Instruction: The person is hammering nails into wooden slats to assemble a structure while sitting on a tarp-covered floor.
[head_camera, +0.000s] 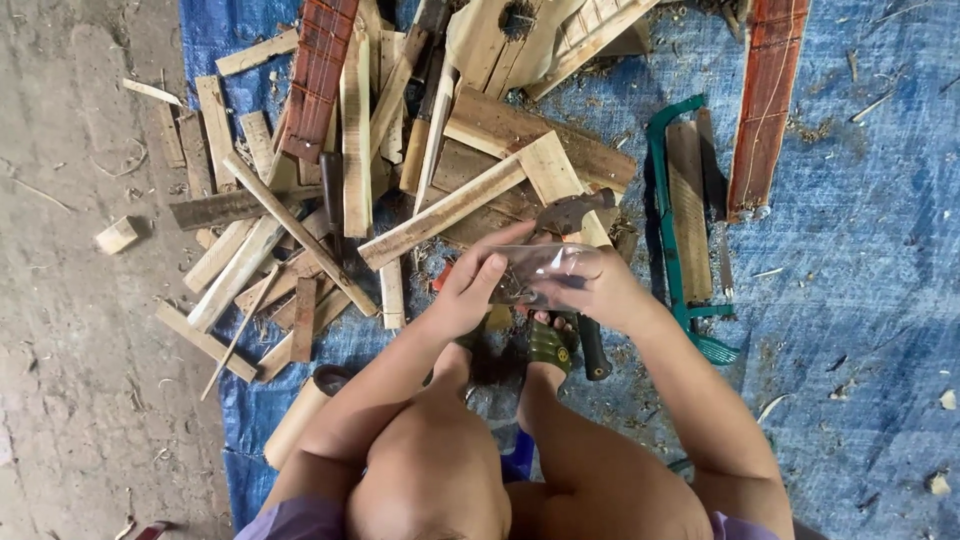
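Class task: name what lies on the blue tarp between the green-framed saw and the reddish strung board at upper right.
In the head view, between the green-framed saw and the reddish strung board lie two wood strips, one pale, one darker, on the blue tarp.

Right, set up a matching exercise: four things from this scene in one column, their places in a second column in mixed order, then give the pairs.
Things:
1. clear plastic bag
2. green-framed saw
3. small wood block
4. reddish slatted board

Places:
A. alone on the bare ground, left of the tarp
B. held between the left hand and right hand
C. on the blue tarp, top right
D. on the tarp just right of the hands

Pairs: 1-B, 2-D, 3-A, 4-C
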